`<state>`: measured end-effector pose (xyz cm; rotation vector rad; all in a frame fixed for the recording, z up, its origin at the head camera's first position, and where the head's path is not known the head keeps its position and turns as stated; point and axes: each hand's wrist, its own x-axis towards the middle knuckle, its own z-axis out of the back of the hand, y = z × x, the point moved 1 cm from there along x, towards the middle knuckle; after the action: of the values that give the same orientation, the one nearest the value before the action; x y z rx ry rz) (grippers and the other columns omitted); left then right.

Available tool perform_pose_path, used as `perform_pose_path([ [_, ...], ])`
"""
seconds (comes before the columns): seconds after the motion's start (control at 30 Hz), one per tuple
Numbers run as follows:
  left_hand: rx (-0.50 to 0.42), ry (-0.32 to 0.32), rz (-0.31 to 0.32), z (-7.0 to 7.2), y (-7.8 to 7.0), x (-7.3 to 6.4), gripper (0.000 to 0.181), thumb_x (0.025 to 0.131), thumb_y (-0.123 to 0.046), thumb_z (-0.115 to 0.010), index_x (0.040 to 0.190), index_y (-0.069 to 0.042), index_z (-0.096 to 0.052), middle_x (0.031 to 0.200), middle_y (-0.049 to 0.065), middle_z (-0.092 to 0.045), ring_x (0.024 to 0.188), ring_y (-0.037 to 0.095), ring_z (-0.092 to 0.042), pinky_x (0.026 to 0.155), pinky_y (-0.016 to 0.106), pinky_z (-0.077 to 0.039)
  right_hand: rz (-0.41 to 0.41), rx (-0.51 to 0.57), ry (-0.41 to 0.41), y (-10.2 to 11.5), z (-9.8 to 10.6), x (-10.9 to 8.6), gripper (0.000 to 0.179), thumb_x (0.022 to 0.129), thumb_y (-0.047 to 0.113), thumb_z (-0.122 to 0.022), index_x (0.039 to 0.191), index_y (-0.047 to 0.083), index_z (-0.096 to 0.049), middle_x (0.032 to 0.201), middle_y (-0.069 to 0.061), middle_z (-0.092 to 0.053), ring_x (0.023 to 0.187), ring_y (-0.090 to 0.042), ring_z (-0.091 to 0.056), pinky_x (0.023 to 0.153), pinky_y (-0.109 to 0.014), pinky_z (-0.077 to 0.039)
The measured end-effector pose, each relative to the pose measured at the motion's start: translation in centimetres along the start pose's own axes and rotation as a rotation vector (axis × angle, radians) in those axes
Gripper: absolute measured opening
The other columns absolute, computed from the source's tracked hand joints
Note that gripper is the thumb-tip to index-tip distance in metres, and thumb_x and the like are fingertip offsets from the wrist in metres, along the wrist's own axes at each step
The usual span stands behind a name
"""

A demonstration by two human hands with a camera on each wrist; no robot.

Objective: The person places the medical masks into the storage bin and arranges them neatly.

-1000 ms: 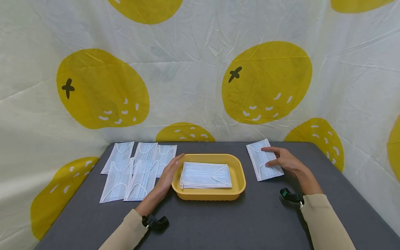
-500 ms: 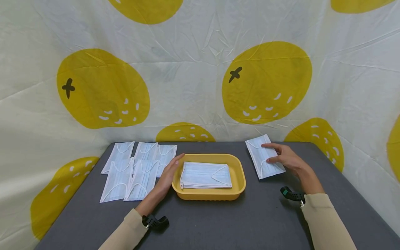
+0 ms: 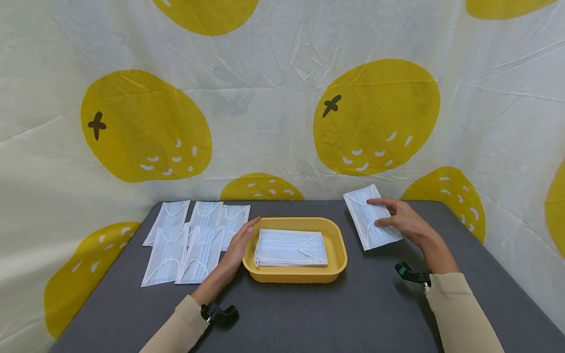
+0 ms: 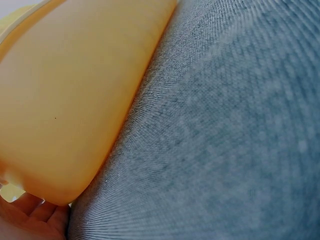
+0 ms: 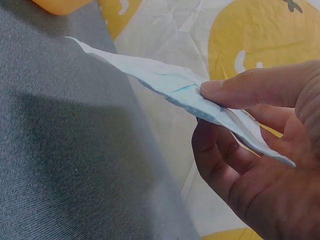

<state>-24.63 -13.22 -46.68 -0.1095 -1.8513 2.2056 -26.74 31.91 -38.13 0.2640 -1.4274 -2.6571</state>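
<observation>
My right hand (image 3: 403, 223) pinches a pale blue face mask (image 3: 368, 215) between thumb and fingers at the right of the table. In the right wrist view the mask (image 5: 165, 82) shows edge-on, off the table with its shadow below, thumb on one face and fingers behind. With fingers straight, my left hand (image 3: 234, 252) rests along the left side of a yellow tub (image 3: 297, 277). The left wrist view has those fingers at the wall of the tub (image 4: 75, 100). Inside the tub lies a stack of face masks (image 3: 289, 247), an ear loop on top.
Several face masks (image 3: 165, 257) lie partly overlapping on the dark table (image 3: 309, 318) left of the tub. Behind the table's far edge hangs a white curtain (image 3: 265, 122) with yellow fruit shapes. Black wrist bands (image 3: 218, 314) sit on both arms.
My right hand has lifted the face mask up off the table, and its top edge now stands higher and a little further left. My left hand and the tub stay put.
</observation>
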Motion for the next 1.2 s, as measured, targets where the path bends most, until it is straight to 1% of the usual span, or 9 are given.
perform_pose_path([
  [0.27, -0.003, -0.001, -0.005, 0.0, 0.1, 0.0, 0.051, 0.114, -0.036, -0.027, 0.160, -0.017, -0.039, 0.169, 0.009, -0.033, 0.160, 0.032, -0.022, 0.131, 0.056, -0.011, 0.027, 0.007, -0.006, 1.1, -0.2, -0.3, 0.068, 0.090, 0.006, -0.075, 0.152, 0.003, -0.048, 0.169, -0.026, -0.023, 0.153, -0.052, -0.019, 0.121, -0.074, -0.016],
  [0.4, -0.006, -0.001, 0.000, 0.0, 0.0, -0.1, 0.050, 0.114, -0.035, -0.027, 0.160, -0.017, -0.039, 0.169, 0.009, -0.032, 0.160, 0.031, -0.022, 0.131, 0.056, -0.011, 0.036, -0.003, -0.010, 1.7, -0.2, -0.4, 0.068, 0.090, 0.008, -0.076, 0.152, 0.005, -0.049, 0.168, -0.026, -0.024, 0.147, -0.049, -0.029, 0.120, -0.070, -0.026],
  [0.47, -0.007, 0.000, 0.003, 0.0, -0.1, -0.1, 0.050, 0.114, -0.035, -0.027, 0.160, -0.017, -0.039, 0.169, 0.009, -0.032, 0.160, 0.031, -0.022, 0.131, 0.056, -0.011, 0.037, -0.017, -0.011, 1.9, -0.3, -0.5, 0.067, 0.090, 0.009, -0.076, 0.152, 0.006, -0.049, 0.168, -0.026, -0.025, 0.143, -0.048, -0.033, 0.116, -0.063, -0.035],
  [0.57, -0.008, 0.004, 0.000, 0.0, -0.1, -0.1, 0.050, 0.115, -0.035, -0.027, 0.160, -0.016, -0.039, 0.169, 0.010, -0.032, 0.160, 0.031, -0.021, 0.131, 0.056, -0.010, 0.041, -0.033, -0.011, 2.3, -0.4, -0.6, 0.067, 0.091, 0.011, -0.076, 0.152, 0.008, -0.050, 0.167, -0.026, -0.028, 0.136, -0.044, -0.040, 0.105, -0.046, -0.046],
  [0.67, -0.009, 0.007, -0.001, 0.1, -0.1, -0.1, 0.050, 0.115, -0.034, -0.027, 0.160, -0.015, -0.039, 0.169, 0.010, -0.031, 0.160, 0.032, -0.020, 0.131, 0.057, -0.009, 0.053, -0.036, -0.009, 2.5, -0.4, -0.7, 0.066, 0.091, 0.013, -0.077, 0.152, 0.008, -0.051, 0.164, -0.025, -0.032, 0.131, -0.042, -0.045, 0.093, -0.029, -0.048],
  [0.73, -0.011, 0.009, -0.002, 0.1, -0.1, -0.1, 0.050, 0.115, -0.034, -0.027, 0.160, -0.015, -0.039, 0.169, 0.011, -0.031, 0.160, 0.033, -0.020, 0.131, 0.057, -0.009, 0.063, -0.038, -0.008, 2.8, -0.5, -0.8, 0.066, 0.091, 0.013, -0.077, 0.152, 0.008, -0.051, 0.163, -0.025, -0.034, 0.129, -0.041, -0.046, 0.088, -0.024, -0.049],
  [0.8, -0.011, 0.010, -0.003, 0.1, 0.0, -0.1, 0.050, 0.115, -0.034, -0.027, 0.160, -0.015, -0.039, 0.169, 0.011, -0.031, 0.160, 0.033, -0.020, 0.131, 0.057, -0.009, 0.071, -0.040, -0.008, 3.1, -0.6, -0.9, 0.066, 0.091, 0.014, -0.077, 0.151, 0.009, -0.052, 0.163, -0.025, -0.035, 0.127, -0.040, -0.047, 0.086, -0.023, -0.049],
  [1.07, -0.017, 0.012, -0.008, 0.1, 0.0, -0.1, 0.050, 0.115, -0.034, -0.027, 0.160, -0.015, -0.038, 0.169, 0.010, -0.031, 0.160, 0.032, -0.021, 0.131, 0.057, -0.010, 0.097, -0.037, -0.003, 3.8, -1.1, -1.0, 0.064, 0.091, 0.014, -0.078, 0.150, 0.009, -0.053, 0.155, -0.025, -0.043, 0.117, -0.037, -0.053, 0.080, -0.025, -0.055],
  [1.2, -0.017, 0.010, -0.003, 0.0, 0.0, -0.1, 0.050, 0.115, -0.034, -0.027, 0.160, -0.016, -0.039, 0.169, 0.010, -0.031, 0.160, 0.032, -0.021, 0.131, 0.057, -0.010, 0.122, -0.032, 0.003, 4.1, -1.3, -1.1, 0.063, 0.091, 0.013, -0.078, 0.149, 0.009, -0.054, 0.152, -0.024, -0.046, 0.114, -0.034, -0.055, 0.080, -0.025, -0.056],
])
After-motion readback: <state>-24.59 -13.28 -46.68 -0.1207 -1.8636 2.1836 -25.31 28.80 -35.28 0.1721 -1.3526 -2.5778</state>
